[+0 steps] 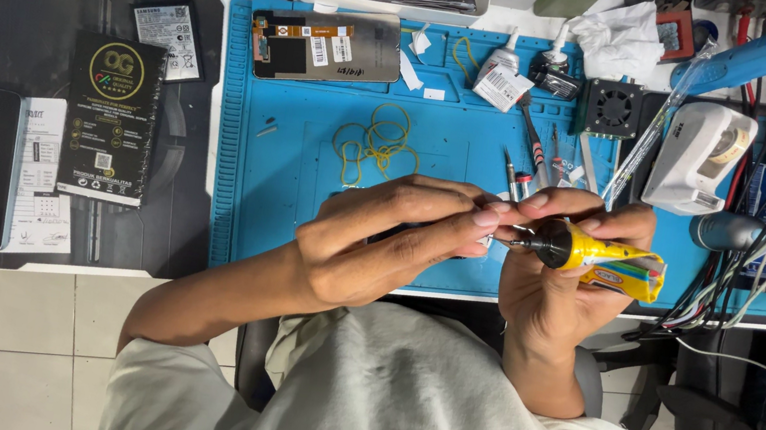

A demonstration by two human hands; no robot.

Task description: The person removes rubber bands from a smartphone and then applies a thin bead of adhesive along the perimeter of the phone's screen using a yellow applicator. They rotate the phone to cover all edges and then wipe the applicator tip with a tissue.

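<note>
Head cam looks straight down at the bench: right hand (557,271) is wrapped around a crumpled yellow glue tube (604,260), holding it just above the near edge of the blue work mat (287,181). Left hand (390,236) pinches the tube's metal nozzle tip (509,235) between thumb and fingers. Yellow rubber bands (375,143) lie on the mat behind, with a phone screen panel (325,45) further back.

Your left hand (380,235) reaches in from the left, forearm angled up, its fingers (463,219) pinched together at the tips. Your right hand (563,262) faces it, wrist bent, fingers curled closed, both hands almost touching.
</note>
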